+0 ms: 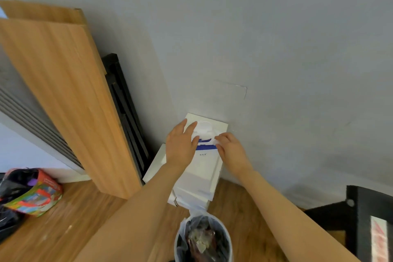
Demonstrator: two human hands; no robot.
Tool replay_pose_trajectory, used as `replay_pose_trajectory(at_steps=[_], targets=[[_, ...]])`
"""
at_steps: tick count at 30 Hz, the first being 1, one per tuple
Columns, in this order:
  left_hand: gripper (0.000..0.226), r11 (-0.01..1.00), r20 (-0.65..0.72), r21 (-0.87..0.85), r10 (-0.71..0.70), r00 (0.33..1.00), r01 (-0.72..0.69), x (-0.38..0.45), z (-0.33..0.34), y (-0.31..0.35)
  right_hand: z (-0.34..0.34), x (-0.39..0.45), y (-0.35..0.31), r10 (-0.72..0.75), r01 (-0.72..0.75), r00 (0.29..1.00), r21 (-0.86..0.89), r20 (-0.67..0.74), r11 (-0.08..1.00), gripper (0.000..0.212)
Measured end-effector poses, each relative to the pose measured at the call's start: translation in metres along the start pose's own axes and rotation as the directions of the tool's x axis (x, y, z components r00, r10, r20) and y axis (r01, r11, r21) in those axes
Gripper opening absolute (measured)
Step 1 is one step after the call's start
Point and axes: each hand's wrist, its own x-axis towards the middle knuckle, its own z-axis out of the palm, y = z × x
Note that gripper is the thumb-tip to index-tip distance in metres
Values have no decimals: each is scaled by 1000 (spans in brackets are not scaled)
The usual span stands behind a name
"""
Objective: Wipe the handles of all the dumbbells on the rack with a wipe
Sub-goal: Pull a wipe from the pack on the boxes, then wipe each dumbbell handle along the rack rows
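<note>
White soft pack of wipes with a blue band (pixel 205 147) lies on a stack of white boxes (pixel 197 185) against the grey wall (pixel 255 38), its white flip lid (pixel 203 128) raised. Left hand (pixel 180 147) rests flat on the pack, fingers straight. Right hand (pixel 230 151) pinches a white wipe (pixel 217 141) at the opening. Lined grey waste bin (pixel 203 238) stands below on the wood floor (pixel 63 219). Leaning wooden board (pixel 63 91) stands left.

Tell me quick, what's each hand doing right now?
Left hand: open, fingers straight, resting on the wipes pack.
Right hand: fingers curled, pinching a wipe at the pack's opening.
</note>
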Motion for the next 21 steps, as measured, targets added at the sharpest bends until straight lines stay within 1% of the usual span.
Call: replay_pose_trajectory(at_steps=[4,7,10,16,21], targets=[[53,993,-9,19,118,993,-118,-23,-16,23,-26,-46,-5,2,-3,999,-11,-53,1000,37],[54,985,8,13,173,985,-173,-40,-22,42,-43,-82,-2,53,-54,994,-8,-96,998,38],[52,967,13,10,253,967,-253,-60,-28,59,-54,-117,4,99,-105,980,-26,-170,994,37],[49,903,38,-13,430,902,-430,-114,-29,92,-68,-202,9,192,-216,932,-45,-308,975,36],[49,846,86,-53,533,842,-530,-172,-13,131,-76,-285,27,323,-357,866,-20,-381,934,37]])
